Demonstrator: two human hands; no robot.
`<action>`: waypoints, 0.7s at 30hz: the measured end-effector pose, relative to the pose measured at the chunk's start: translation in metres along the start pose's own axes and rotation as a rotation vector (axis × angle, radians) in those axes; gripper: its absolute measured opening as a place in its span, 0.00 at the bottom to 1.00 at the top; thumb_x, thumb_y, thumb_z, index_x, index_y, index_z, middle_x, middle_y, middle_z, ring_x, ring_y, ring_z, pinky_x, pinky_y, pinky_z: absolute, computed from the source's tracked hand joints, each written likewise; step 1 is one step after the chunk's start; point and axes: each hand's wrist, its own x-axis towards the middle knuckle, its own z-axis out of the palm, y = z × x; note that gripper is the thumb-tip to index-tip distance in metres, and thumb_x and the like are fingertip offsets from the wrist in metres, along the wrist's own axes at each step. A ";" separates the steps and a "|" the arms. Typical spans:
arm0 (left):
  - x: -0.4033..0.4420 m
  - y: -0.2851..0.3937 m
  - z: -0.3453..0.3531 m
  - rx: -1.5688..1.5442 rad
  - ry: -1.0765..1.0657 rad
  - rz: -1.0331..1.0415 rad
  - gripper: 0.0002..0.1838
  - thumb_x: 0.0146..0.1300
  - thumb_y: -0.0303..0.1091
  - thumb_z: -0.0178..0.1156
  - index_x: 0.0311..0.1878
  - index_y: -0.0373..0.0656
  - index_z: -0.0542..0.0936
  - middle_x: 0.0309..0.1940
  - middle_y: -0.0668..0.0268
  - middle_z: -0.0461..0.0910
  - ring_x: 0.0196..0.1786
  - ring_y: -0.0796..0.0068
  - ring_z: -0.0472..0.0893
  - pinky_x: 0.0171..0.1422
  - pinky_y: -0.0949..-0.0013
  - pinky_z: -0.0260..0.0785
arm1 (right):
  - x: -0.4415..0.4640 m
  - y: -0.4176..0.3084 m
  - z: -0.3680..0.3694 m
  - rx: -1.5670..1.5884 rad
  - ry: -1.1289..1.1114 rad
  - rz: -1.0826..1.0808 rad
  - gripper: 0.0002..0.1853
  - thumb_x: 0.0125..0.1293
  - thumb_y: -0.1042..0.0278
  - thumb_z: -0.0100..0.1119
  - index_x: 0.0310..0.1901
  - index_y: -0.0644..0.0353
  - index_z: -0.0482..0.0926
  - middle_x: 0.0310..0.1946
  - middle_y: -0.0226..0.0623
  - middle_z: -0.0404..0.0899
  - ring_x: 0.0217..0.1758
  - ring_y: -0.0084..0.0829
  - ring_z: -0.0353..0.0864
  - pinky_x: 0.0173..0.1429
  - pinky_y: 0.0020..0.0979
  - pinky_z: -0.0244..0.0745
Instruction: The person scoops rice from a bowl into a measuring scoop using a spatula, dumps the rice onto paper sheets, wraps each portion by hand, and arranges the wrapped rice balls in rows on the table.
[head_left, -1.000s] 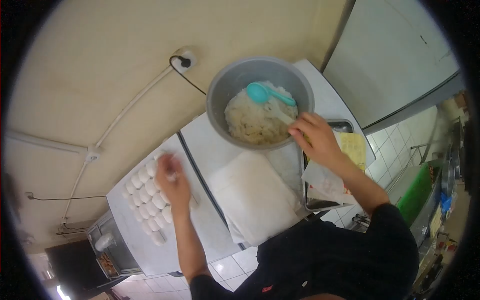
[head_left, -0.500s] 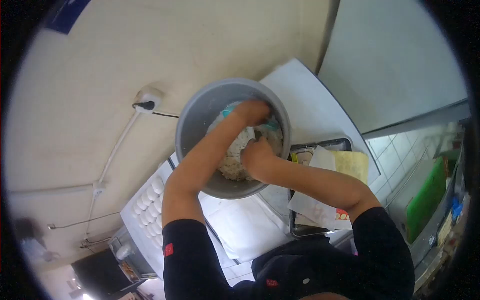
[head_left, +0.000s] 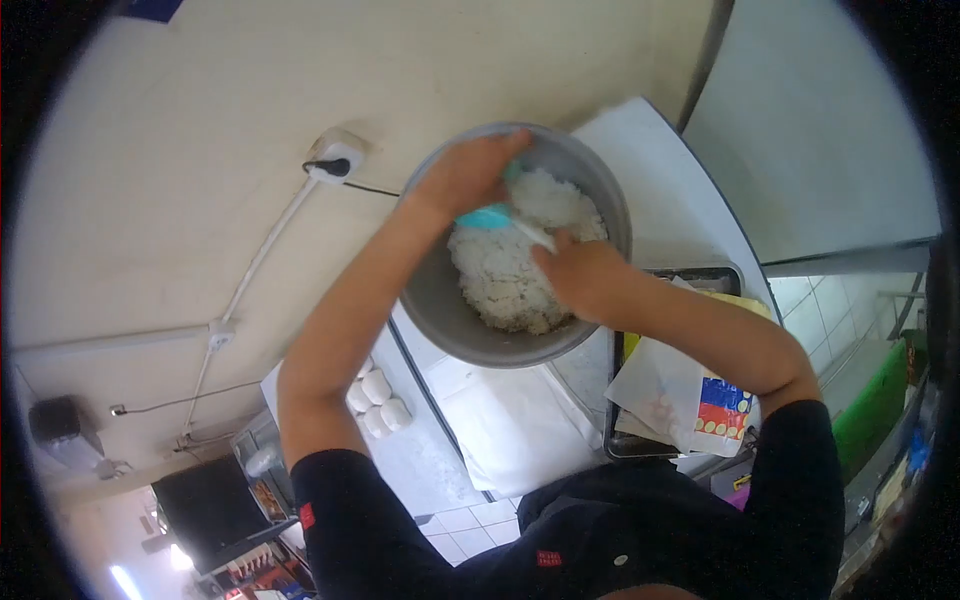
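Observation:
A deep grey round pot (head_left: 437,300) holds white, clumpy food (head_left: 505,270) that looks like cooked rice, browner along its near edge. My left hand (head_left: 468,178) is over the far left rim and inside, fingers curled at a turquoise utensil (head_left: 485,216). That utensil is partly hidden under the fingers, so its full shape does not show. My right hand (head_left: 588,278) is closed around a white handle (head_left: 535,236) above the rice. This handle slants up toward the turquoise utensil; whether the two are one piece I cannot tell.
The pot stands on a white table (head_left: 655,190) against the wall. Right of it is a dark tray (head_left: 625,442) with papers and packets. White cloth or plastic (head_left: 510,420) lies in front, with rows of white rounded pieces (head_left: 378,400) at left. A socket (head_left: 335,158) with a plug is on the wall.
My left hand has lifted from the rice toward the far left rim, with the turquoise utensil. My right hand has drawn right, showing the white handle. More rice shows; the view has shifted.

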 end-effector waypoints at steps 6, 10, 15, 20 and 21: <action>-0.061 -0.003 -0.037 0.254 -0.125 -0.525 0.27 0.58 0.31 0.70 0.60 0.33 0.77 0.45 0.47 0.82 0.53 0.43 0.85 0.57 0.50 0.81 | -0.051 0.043 -0.058 -0.194 -0.006 0.090 0.21 0.60 0.78 0.63 0.57 0.66 0.77 0.50 0.51 0.76 0.42 0.52 0.85 0.49 0.46 0.81; -0.070 -0.023 0.023 0.354 -0.323 -0.612 0.27 0.61 0.31 0.68 0.61 0.28 0.78 0.50 0.41 0.82 0.56 0.47 0.86 0.57 0.59 0.83 | -0.042 0.057 -0.039 0.121 0.514 0.142 0.19 0.65 0.78 0.62 0.58 0.65 0.78 0.52 0.48 0.77 0.54 0.50 0.82 0.56 0.45 0.76; -0.054 -0.025 0.083 0.360 -0.448 -0.573 0.27 0.69 0.39 0.62 0.63 0.27 0.76 0.60 0.41 0.81 0.61 0.51 0.84 0.58 0.59 0.83 | 0.004 0.055 0.006 0.316 0.880 -0.015 0.17 0.71 0.76 0.58 0.61 0.61 0.78 0.56 0.47 0.77 0.59 0.51 0.76 0.64 0.48 0.70; -0.049 -0.008 0.103 0.293 -0.530 -0.628 0.29 0.63 0.35 0.69 0.65 0.30 0.78 0.58 0.41 0.83 0.56 0.54 0.88 0.54 0.61 0.84 | 0.018 0.061 0.023 0.377 0.947 -0.140 0.18 0.74 0.75 0.57 0.63 0.61 0.77 0.57 0.47 0.77 0.59 0.51 0.75 0.66 0.48 0.69; -0.051 -0.001 0.101 0.279 -0.539 -0.614 0.27 0.61 0.34 0.71 0.63 0.32 0.81 0.57 0.42 0.84 0.55 0.55 0.89 0.54 0.61 0.84 | 0.016 0.060 0.025 0.432 0.929 -0.118 0.18 0.74 0.75 0.57 0.63 0.61 0.77 0.56 0.47 0.77 0.59 0.52 0.75 0.66 0.48 0.69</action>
